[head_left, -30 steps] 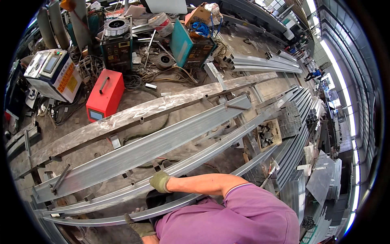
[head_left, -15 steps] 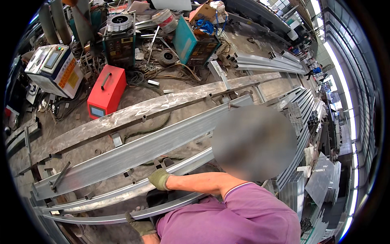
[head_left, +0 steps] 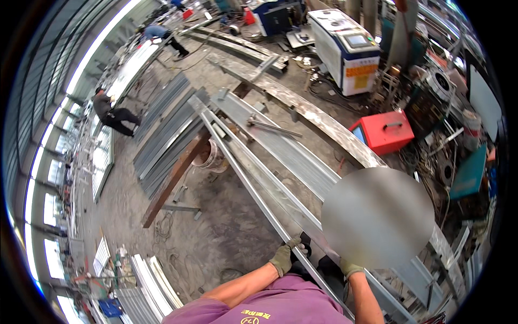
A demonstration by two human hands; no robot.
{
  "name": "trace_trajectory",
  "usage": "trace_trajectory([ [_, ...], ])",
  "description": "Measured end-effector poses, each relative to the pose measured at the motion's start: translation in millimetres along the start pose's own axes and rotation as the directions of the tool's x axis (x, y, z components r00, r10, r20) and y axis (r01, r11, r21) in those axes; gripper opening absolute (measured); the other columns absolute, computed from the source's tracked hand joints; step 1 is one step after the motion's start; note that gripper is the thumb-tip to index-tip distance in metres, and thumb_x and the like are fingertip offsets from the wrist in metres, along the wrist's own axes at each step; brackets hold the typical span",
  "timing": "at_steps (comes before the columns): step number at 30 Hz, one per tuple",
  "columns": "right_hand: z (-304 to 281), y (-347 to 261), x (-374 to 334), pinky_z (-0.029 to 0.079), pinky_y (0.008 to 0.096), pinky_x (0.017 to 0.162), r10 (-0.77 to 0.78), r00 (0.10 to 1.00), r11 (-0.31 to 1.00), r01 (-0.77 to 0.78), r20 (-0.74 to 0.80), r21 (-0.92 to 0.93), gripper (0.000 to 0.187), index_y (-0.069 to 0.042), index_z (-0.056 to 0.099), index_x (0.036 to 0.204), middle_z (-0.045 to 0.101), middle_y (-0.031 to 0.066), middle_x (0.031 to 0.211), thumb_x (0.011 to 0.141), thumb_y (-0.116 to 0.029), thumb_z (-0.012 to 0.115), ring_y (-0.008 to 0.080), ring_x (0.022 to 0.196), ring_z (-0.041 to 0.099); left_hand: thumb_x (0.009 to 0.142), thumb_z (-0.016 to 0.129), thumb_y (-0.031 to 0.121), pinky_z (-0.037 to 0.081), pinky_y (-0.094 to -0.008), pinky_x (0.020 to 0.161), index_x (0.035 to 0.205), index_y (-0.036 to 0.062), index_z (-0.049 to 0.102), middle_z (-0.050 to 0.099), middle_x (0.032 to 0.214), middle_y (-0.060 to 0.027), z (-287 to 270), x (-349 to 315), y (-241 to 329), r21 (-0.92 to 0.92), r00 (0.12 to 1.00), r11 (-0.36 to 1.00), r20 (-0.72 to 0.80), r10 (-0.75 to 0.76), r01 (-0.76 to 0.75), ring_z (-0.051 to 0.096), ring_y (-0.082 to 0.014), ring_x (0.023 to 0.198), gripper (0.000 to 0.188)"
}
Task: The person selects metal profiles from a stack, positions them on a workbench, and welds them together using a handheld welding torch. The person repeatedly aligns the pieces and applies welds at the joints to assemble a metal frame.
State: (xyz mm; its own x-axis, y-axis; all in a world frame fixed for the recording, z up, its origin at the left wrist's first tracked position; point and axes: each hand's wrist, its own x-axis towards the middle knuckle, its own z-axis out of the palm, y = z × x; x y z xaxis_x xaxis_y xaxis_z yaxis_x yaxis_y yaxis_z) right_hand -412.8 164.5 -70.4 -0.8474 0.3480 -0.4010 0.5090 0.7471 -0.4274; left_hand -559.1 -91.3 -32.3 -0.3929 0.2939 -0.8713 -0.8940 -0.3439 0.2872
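Workshop floor (head_left: 216, 237) spreads below you, strewn with steel sections. Your gloved left hand (head_left: 284, 256) is curled closed around the edge of a long metal rail (head_left: 253, 183) running away from you. Your gloved right hand (head_left: 349, 268) rests on the same rail; its grip cannot be told.

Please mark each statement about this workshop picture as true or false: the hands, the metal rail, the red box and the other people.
1. The left hand in a glove grips the long metal rail. True.
2. The right hand is bare. False: it also wears a glove.
3. A red box stands on the floor to the right of the rails. True.
4. The red box lies on the rail. False: it stands apart, beyond the rusty beam.
5. Two people work far off at upper left. True.
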Motion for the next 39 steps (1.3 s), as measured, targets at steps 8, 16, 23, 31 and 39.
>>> trace_trajectory([
  [8,-12.2,7.6,-20.3,0.046,0.0567,0.111,0.021,1.0,0.992,-0.021,-0.001,-0.126,0.043,-0.01,0.072,0.134,0.068,0.0205,0.137,0.101,-0.035,0.06,0.0436,0.13,0.062,0.097,0.08,0.028,0.063,-0.0455,0.074,0.108,0.0086,0.07,0.073,0.09,-0.0078,-5.2,15.4,-26.5,0.086,0.998,0.996,-0.066,-0.005,0.01,0.074,-0.027,0.08,0.024],
  [16,-57.2,-73.0,-77.3,0.05,0.0569,0.101,-0.106,0.969,0.951,0.164,-0.223,0.262,0.043,-0.003,0.07,0.129,0.071,0.0266,0.121,0.097,-0.031,0.071,0.0486,0.117,0.065,0.093,0.086,0.036,0.06,-0.0411,0.071,0.105,0.0076,0.076,0.074,0.087,-0.0064,23.1,8.5,-24.3,0.149,0.992,0.988,-0.122,-0.012,0.031,0.07,-0.0231,0.076,0.032],
  [23,-60.8,-86.1,-75.0,0.055,0.0535,0.096,-0.112,0.987,0.919,0.06,0.113,0.389,0.052,-0.008,0.073,0.128,0.076,0.0226,0.115,0.091,-0.044,0.078,0.0461,0.107,0.071,0.096,0.082,0.037,0.056,-0.0402,0.065,0.108,0.0129,0.076,0.074,0.093,-0.0026,30.6,2.8,-19.8,0.155,0.994,0.987,-0.107,-0.01,0.027,0.068,-0.0195,0.078,0.027],
  [31,-58.0,-82.6,-68.2,0.059,0.0488,0.088,-0.085,0.941,0.992,0.048,0.328,0.119,0.049,-0.008,0.077,0.117,0.078,0.0227,0.101,0.084,-0.044,0.078,0.0425,0.099,0.075,0.099,0.081,0.039,0.059,-0.0435,0.089,0.128,0.0093,0.07,0.076,0.112,-0.0055,1.0,-1.5,-22.9,0.054,0.997,0.998,0.068,0.02,-0.024,0.071,-0.0219,0.1,0.043],
  [39,-55.7,-31.2,-31.7,0.057,0.0448,0.077,-0.176,0.891,0.903,-0.024,0.419,0.43,0.06,0.003,0.078,0.106,0.078,0.0185,0.09,0.09,-0.055,0.082,0.0272,0.084,0.075,0.106,0.072,0.031,0.054,-0.0376,0.11,0.141,0.0061,0.069,0.072,0.14,-0.0089,-31.7,23.7,-9.8,0.272,0.986,0.949,0.081,0.143,-0.16,0.067,-0.0203,0.127,0.043],
])
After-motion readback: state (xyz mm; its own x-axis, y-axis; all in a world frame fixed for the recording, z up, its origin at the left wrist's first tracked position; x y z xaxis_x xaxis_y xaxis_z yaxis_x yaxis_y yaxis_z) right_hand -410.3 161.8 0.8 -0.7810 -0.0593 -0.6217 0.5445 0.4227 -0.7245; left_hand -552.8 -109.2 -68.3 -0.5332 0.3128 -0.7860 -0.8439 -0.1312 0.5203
